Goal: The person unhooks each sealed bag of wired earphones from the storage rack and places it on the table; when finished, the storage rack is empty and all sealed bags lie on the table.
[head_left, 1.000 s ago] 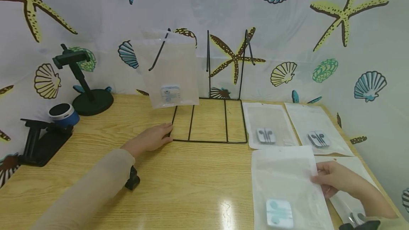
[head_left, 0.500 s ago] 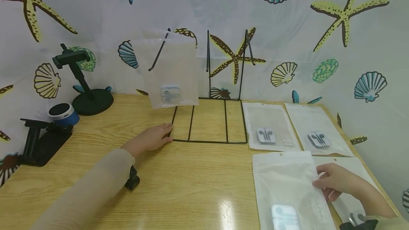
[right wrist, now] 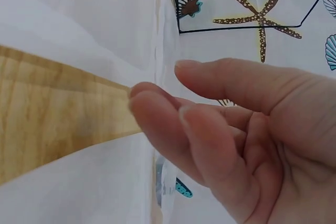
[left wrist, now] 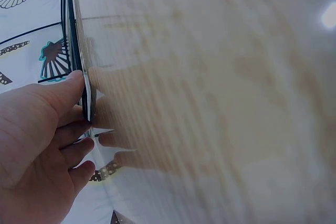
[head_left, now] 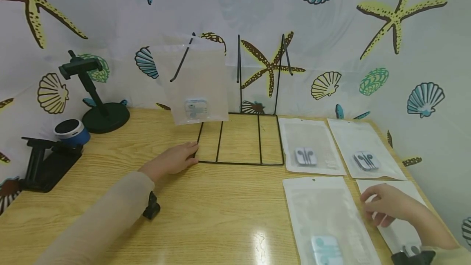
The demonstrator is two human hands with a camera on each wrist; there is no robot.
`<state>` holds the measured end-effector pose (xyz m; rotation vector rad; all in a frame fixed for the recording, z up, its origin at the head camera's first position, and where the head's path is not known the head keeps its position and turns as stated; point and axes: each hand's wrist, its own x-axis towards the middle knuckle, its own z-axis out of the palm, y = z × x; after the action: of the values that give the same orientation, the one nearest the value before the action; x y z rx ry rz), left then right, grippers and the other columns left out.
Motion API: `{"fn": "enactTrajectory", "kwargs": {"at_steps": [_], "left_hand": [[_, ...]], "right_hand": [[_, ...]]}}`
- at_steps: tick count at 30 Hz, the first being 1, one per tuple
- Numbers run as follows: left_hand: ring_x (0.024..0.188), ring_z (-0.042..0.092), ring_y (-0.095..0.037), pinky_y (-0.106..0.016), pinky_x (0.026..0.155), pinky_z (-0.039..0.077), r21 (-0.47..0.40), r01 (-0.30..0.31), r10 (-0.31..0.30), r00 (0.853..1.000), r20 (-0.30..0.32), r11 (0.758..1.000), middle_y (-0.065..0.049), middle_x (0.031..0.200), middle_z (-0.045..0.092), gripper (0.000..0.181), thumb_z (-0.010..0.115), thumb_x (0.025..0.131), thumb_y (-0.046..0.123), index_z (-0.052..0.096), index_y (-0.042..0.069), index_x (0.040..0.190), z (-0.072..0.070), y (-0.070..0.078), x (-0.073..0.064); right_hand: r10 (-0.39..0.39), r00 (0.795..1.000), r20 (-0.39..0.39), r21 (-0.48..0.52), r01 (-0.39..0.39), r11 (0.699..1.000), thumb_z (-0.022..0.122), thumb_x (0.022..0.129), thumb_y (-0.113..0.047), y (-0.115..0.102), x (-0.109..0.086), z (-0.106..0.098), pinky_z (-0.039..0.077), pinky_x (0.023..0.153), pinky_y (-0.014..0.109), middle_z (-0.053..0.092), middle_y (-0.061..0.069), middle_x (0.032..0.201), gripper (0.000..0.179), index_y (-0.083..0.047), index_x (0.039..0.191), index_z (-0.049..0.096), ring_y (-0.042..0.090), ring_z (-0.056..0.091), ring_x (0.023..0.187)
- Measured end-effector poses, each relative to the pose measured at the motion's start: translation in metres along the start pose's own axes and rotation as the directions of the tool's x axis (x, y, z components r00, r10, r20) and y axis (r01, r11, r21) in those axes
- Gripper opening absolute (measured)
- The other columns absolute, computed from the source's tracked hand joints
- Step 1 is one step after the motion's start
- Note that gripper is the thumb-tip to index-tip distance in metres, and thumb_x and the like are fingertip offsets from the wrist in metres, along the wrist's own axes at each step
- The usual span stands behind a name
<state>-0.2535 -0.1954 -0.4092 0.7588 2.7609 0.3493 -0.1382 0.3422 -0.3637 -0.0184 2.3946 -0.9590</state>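
Observation:
My left hand (head_left: 174, 159) lies at the left side of a black wire display rack (head_left: 239, 163), its fingertips touching the base wire. In the left wrist view the thumb and fingers (left wrist: 79, 153) meet the dark edge of the rack (left wrist: 84, 98). My right hand (head_left: 391, 205) hovers with loosely bent fingers, holding nothing, over a white pouch at the lower right. Just left of it lies a white zip pouch (head_left: 320, 205) with a boxed pair of earphones (head_left: 326, 250) inside. Another such pouch (head_left: 198, 89) hangs on the rack's left hook.
Two more earphone pouches lie behind, one nearer the rack (head_left: 312, 134) and one at the right (head_left: 364, 138). Under the right hand is another pouch (head_left: 401, 232). A black stand (head_left: 104, 115), a blue round speaker (head_left: 73, 136) and a black folding holder (head_left: 55, 169) stand at the left.
The near pouch has been lowered flat onto the table and let go by my right hand, which has lifted slightly off its right edge. My left hand has stayed at the rack.

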Motion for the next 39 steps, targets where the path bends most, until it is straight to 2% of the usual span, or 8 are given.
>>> {"fn": "enactTrajectory", "kwargs": {"at_steps": [7,13,16,22,29,35,39], "left_hand": [[0.131,0.023,-0.041,-0.051,0.105,0.022,0.011,-0.007,0.007,1.0,-0.009,1.0,-0.027,0.144,0.024,0.057,0.047,0.098,0.026,0.029,-0.008,0.14,0.0,-0.001,0.0],[0.131,0.023,-0.041,-0.051,0.105,0.023,0.016,-0.017,0.017,1.0,-0.015,1.0,-0.027,0.144,0.025,0.056,0.047,0.098,0.025,0.03,-0.008,0.14,0.0,-0.001,-0.001],[0.131,0.024,-0.041,-0.051,0.104,0.023,0.014,-0.023,0.023,1.0,-0.016,1.0,-0.027,0.143,0.026,0.056,0.047,0.098,0.025,0.03,-0.009,0.14,0.0,-0.001,-0.002],[0.13,0.025,-0.041,-0.051,0.104,0.024,0.019,-0.026,0.026,0.999,-0.019,0.999,-0.027,0.143,0.026,0.056,0.047,0.098,0.025,0.031,-0.009,0.139,0.001,-0.002,-0.001],[0.13,0.024,-0.041,-0.051,0.104,0.024,0.011,-0.024,0.024,0.999,-0.022,1.0,-0.026,0.144,0.026,0.056,0.047,0.098,0.025,0.03,-0.008,0.14,0.0,-0.002,-0.001],[0.131,0.024,-0.04,-0.051,0.105,0.023,0.003,-0.023,0.023,0.999,-0.024,1.0,-0.026,0.143,0.026,0.056,0.047,0.098,0.024,0.03,-0.009,0.139,-0.002,0.001,-0.003],[0.131,0.023,-0.04,-0.05,0.105,0.023,0.001,-0.017,0.017,1.0,-0.019,1.0,-0.026,0.144,0.026,0.056,0.047,0.098,0.025,0.03,-0.009,0.14,-0.002,0.002,-0.004]], "right_hand": [[-0.109,0.994,-0.014,-0.01,0.109,0.994,0.062,0.087,-0.011,-0.012,0.003,-0.013,0.054,0.053,0.037,0.065,0.01,0.077,0.04,0.016,0.113,0.049,0.025,0.062,0.061],[-0.229,0.969,-0.095,-0.077,0.223,0.972,0.064,0.087,-0.012,-0.032,0.011,-0.02,0.054,0.055,0.031,0.065,0.011,0.08,0.042,0.015,0.115,0.05,0.024,0.061,0.062],[-0.26,0.958,-0.117,-0.112,0.248,0.962,0.064,0.087,-0.012,-0.044,0.017,-0.023,0.054,0.057,0.03,0.065,0.01,0.079,0.041,0.014,0.115,0.05,0.024,0.062,0.064],[-0.305,0.946,-0.114,-0.149,0.287,0.946,0.064,0.088,-0.015,-0.072,0.033,-0.026,0.055,0.059,0.031,0.063,0.009,0.08,0.04,0.011,0.115,0.052,0.025,0.062,0.066],[-0.322,0.938,-0.128,-0.163,0.3,0.94,0.063,0.089,-0.019,-0.097,0.063,-0.021,0.055,0.064,0.033,0.064,0.014,0.091,0.04,0.008,0.117,0.053,0.028,0.063,0.077],[-0.401,0.907,-0.126,-0.168,0.379,0.91,0.064,0.089,-0.018,-0.109,0.094,-0.011,0.055,0.065,0.033,0.062,0.014,0.098,0.038,0.007,0.116,0.055,0.031,0.061,0.084],[-0.421,0.898,-0.127,-0.163,0.4,0.902,0.064,0.088,-0.017,-0.112,0.115,-0.001,0.054,0.064,0.033,0.061,0.015,0.101,0.037,0.007,0.116,0.056,0.032,0.061,0.086]]}}
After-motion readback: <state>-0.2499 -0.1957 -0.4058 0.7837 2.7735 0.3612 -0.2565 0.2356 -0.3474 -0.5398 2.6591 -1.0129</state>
